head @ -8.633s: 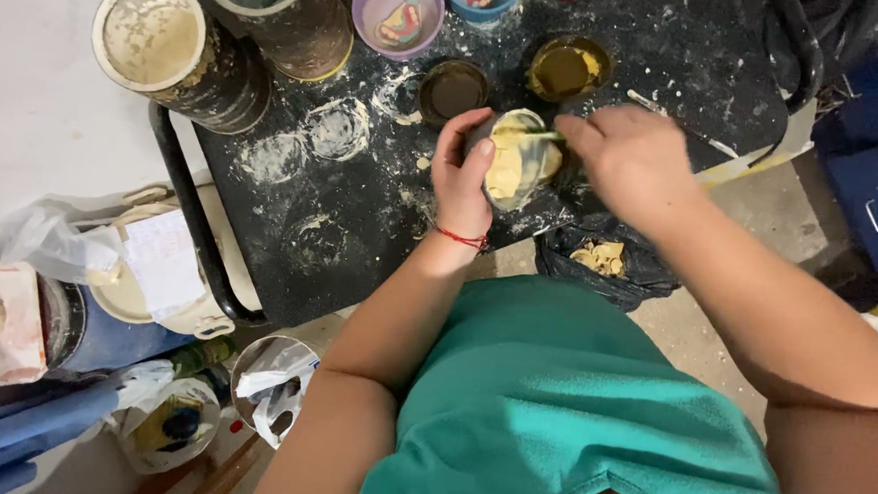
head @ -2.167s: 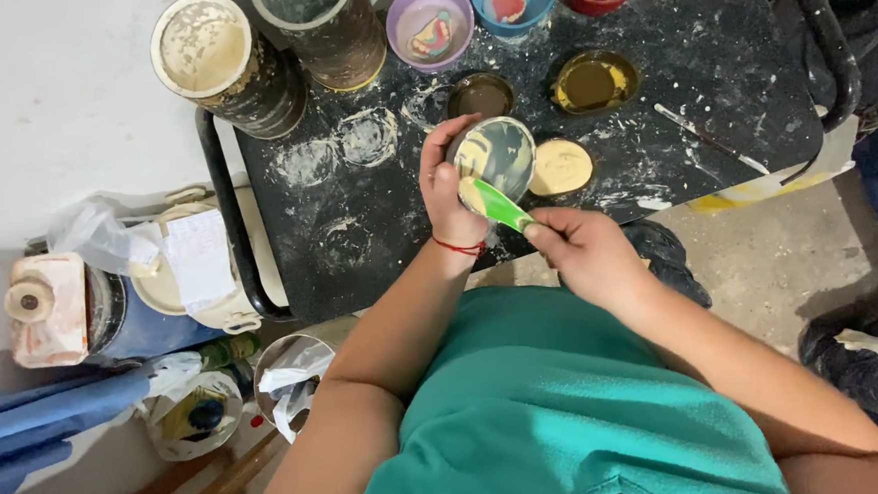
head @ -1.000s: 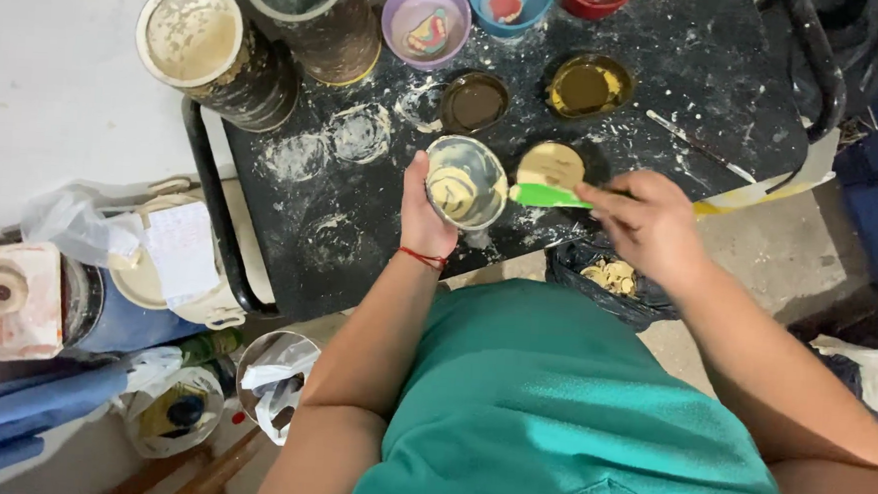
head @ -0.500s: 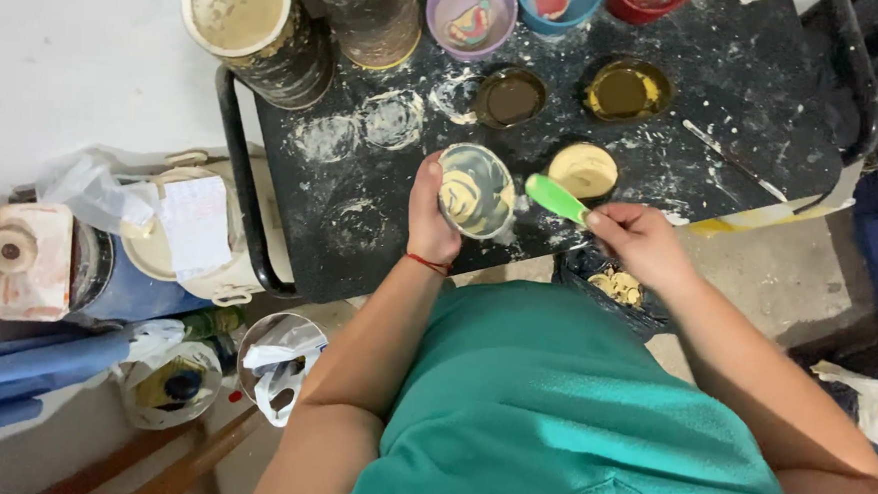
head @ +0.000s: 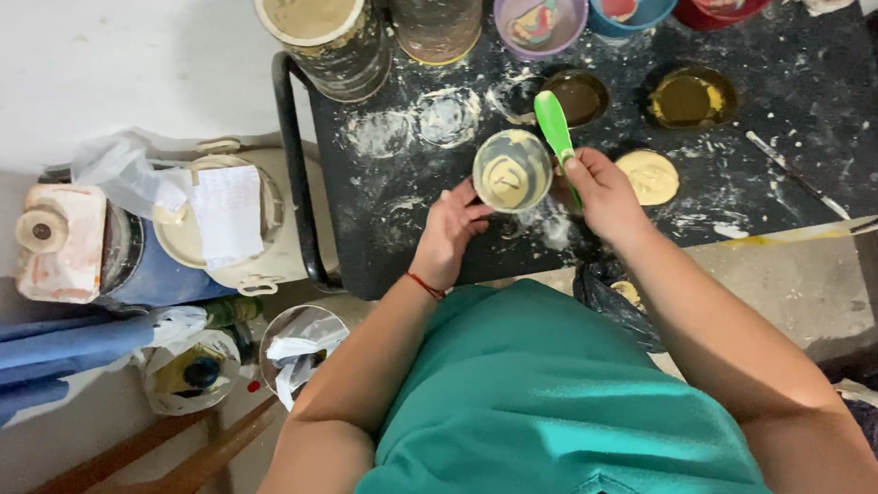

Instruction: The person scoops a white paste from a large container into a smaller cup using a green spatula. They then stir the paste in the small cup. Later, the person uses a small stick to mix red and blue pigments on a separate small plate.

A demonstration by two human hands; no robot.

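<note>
Gripping the cup (head: 511, 171) from below, the left hand (head: 450, 233) steadies it on the black table (head: 825, 147), fingers curled at its lower rim. Right hand (head: 605, 194), closed around a green spatula (head: 555, 128), rests just right of the cup; the blade points up past the rim. Yellowish paste coats the cup's inside. A yellow disc (head: 649, 176) lies right of the cup; two dark lids (head: 579, 96) (head: 691, 98) sit beyond it.

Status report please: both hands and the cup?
Left hand grips small cup of cream paste. Right hand holds green spatula beside cup. Nothing blocking.
</note>
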